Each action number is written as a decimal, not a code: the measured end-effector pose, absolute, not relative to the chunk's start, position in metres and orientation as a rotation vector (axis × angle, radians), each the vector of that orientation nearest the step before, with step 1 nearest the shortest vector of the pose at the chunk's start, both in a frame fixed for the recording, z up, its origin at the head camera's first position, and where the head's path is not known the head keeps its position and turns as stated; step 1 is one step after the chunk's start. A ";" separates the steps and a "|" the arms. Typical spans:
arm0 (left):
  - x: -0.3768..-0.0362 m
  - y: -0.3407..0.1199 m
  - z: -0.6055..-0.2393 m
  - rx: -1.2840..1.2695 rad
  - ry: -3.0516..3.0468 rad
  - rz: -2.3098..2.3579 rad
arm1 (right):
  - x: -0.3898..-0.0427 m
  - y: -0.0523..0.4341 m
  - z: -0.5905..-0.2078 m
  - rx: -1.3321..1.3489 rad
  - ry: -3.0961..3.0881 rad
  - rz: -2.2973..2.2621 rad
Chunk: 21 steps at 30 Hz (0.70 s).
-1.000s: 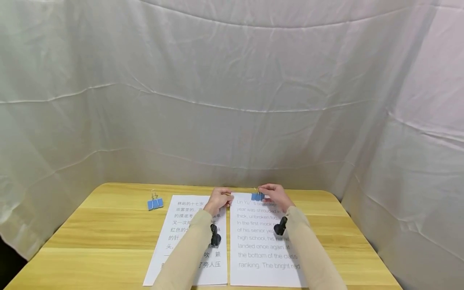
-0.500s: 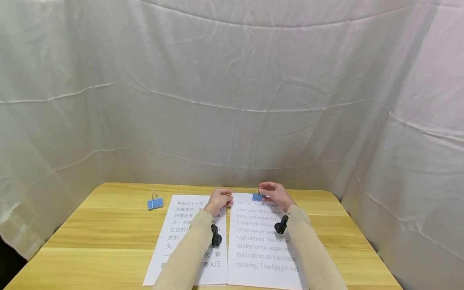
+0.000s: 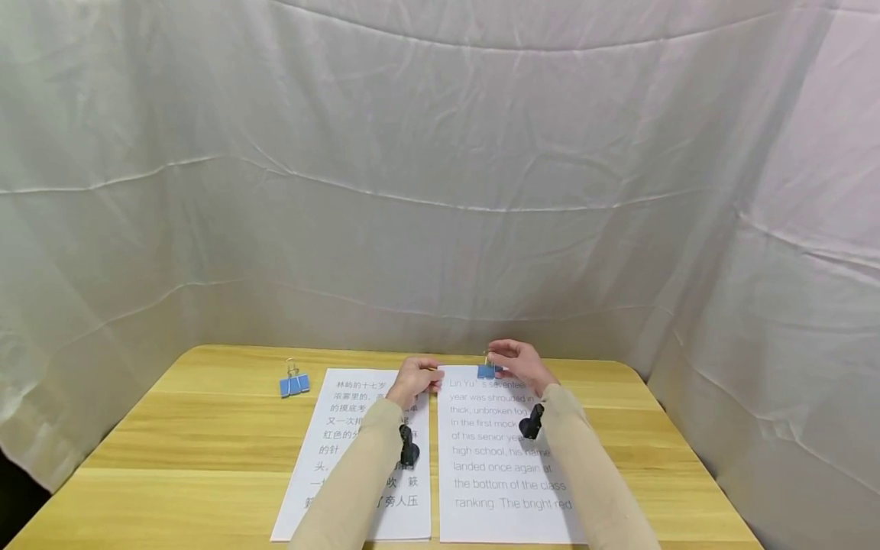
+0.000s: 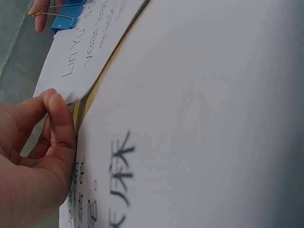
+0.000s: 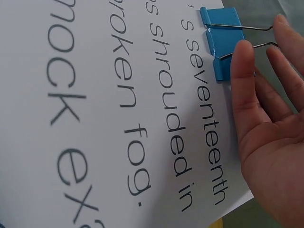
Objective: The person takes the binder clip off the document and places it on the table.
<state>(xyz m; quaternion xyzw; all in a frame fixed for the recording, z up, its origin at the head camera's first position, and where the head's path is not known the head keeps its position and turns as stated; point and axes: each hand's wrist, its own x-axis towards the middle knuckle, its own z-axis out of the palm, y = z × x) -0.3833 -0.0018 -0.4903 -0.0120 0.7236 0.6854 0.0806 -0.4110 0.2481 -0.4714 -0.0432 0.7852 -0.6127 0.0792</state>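
Observation:
A stack of paper sheets with English print (image 3: 505, 451) lies on the right, a blue binder clip (image 3: 486, 372) clamped on its top edge with wire handles pointing away. My right hand (image 3: 525, 363) holds the clip; in the right wrist view the thumb (image 5: 244, 71) lies along its side and the fingers reach its handles. My left hand (image 3: 415, 380) pinches the stack's top left corner, thumb meeting finger there in the left wrist view. Under my left forearm lies a second stack with Chinese print (image 3: 330, 458).
Another blue binder clip (image 3: 294, 385) lies on the wooden table (image 3: 172, 473), left of the stacks. A narrow strip of table shows between the two stacks. Grey cloth (image 3: 440, 191) hangs behind and at both sides.
The English stack swung slightly left against the other stack, then back right, leaving a gap. My right hand has shifted a little away toward the far edge. The left hand keeps its place.

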 end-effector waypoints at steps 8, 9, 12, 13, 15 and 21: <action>-0.384 -0.002 -0.489 -0.042 2.171 2.039 | -0.412 0.249 -0.470 -0.152 2.340 -1.803; -0.384 -0.001 -0.489 -0.043 2.171 2.040 | -0.412 0.249 -0.469 -0.166 2.341 -1.794; -0.384 -0.001 -0.489 -0.042 2.179 2.040 | -0.410 0.251 -0.468 -0.199 2.345 -1.760; -0.384 -0.001 -0.489 -0.045 2.178 2.041 | -0.409 0.251 -0.467 -0.208 2.343 -1.750; -0.383 -0.001 -0.490 -0.043 2.179 2.038 | -0.407 0.253 -0.466 -0.222 2.332 -1.738; -0.383 -0.003 -0.491 -0.041 2.172 2.043 | -0.403 0.253 -0.464 -0.256 2.309 -1.736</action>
